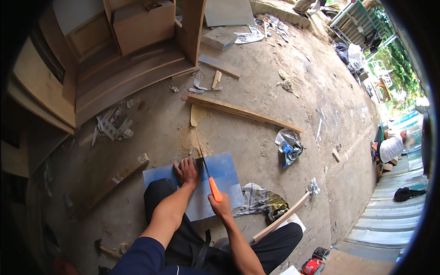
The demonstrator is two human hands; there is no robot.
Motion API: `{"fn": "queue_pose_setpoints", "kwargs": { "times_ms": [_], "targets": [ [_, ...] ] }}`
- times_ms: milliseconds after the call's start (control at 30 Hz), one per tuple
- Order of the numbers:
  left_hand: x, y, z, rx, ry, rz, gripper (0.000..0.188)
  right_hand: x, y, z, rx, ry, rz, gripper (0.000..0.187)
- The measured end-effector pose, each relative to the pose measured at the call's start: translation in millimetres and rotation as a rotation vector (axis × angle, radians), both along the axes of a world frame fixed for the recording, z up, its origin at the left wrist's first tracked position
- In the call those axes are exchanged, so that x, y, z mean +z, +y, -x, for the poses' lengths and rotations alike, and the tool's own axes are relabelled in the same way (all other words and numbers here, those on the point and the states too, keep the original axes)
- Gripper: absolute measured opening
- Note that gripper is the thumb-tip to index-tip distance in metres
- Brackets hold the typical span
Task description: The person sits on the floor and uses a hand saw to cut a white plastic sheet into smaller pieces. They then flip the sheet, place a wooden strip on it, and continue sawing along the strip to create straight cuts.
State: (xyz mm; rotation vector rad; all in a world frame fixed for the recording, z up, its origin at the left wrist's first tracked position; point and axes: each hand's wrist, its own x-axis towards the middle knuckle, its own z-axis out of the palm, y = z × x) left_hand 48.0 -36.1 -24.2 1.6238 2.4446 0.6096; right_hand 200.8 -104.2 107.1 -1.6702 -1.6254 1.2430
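A blue-and-grey flat board (228,176) lies across my legs, just above the concrete floor. My left hand (187,173) presses on its far edge, fingers stretched out over the surface. Closed around the orange handle of a handsaw (214,189) is my right hand (220,205). The saw's thin blade points away from me, crosses the board right beside my left fingers and reaches past the far edge. Whether its teeth sit in a cut is too small to tell. Pale sawdust (195,139) is scattered on the floor beyond the board.
A wooden cabinet (137,73) stands open at the far left. Ahead lies a long wood strip (247,113), with crumpled plastic (288,145) near its right end. A hammer (107,249) rests at lower left, a red-and-black tool (315,262) at lower right. Another person (392,146) crouches far right.
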Motion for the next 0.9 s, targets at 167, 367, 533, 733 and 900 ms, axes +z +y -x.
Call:
{"fn": "queue_pose_setpoints", "kwargs": {
  "times_ms": [167, 367, 533, 733, 900],
  "targets": [
    [1, 0, -2, 0.017, 0.022, 0.052, 0.034, 32, -76, -46, -0.017, 0.033, 0.014, 0.024],
    [1, 0, -7, 0.018, 0.030, -0.021, 0.027, -5, -40, -27, -0.001, -0.024, -0.079, 0.025],
    [3, 0, 0, 0.010, 0.015, -0.038, 0.026, 7, -29, -21, 0.027, -0.027, -0.002, 0.026],
    [16, 1, -3, -0.005, 0.041, 0.052, 0.028, 31, -75, -48, -0.014, 0.050, 0.047, 0.024],
    [12, 4, -7, -0.012, 0.011, 0.029, 0.028, -18, 1, -13, -0.010, 0.026, 0.050, 0.025]
  ]
}}
